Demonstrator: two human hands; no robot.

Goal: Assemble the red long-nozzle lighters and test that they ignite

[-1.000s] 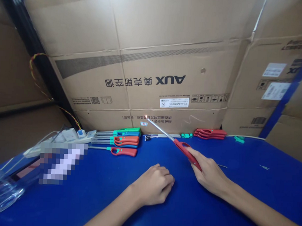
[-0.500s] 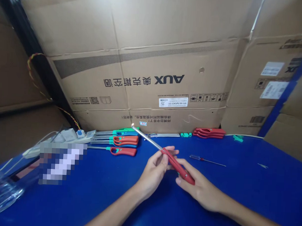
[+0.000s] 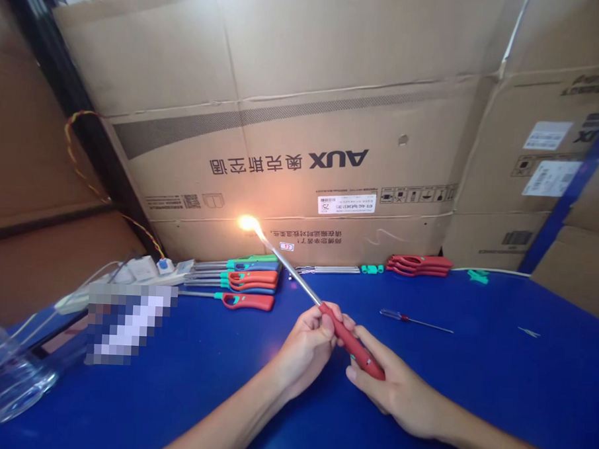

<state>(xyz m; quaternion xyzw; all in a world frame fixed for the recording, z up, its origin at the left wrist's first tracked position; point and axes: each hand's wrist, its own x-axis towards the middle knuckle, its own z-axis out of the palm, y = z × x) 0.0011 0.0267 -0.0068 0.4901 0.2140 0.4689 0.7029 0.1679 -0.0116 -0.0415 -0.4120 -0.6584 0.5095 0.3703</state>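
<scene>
A red long-necked gas lighter (image 3: 347,338) is held tilted between both hands, its metal tube reaching up and to the left. At the tip burns a bright orange flame (image 3: 250,223). My left hand (image 3: 308,341) is closed around the front of the red handle, below the tube. My right hand (image 3: 392,381) grips the rear end of the handle, with thumb and fingers on either side. Part of the handle and some fingertips are hidden behind the grip. Beyond the left hand lie other assembled lighters (image 3: 250,278) in red, orange, blue and green.
Along the cardboard wall (image 3: 294,118) lie metal tubes (image 3: 334,270), green plastic parts (image 3: 371,269) and stacked red handle shells (image 3: 419,265). A screwdriver (image 3: 414,320) is on the blue table (image 3: 471,377) at right. A clear container (image 3: 14,384) and power strip (image 3: 183,271) are at left.
The small glow at the lighter's tip has grown into a large flame. The handle has turned slightly in my hands, and the whole view has shifted a little.
</scene>
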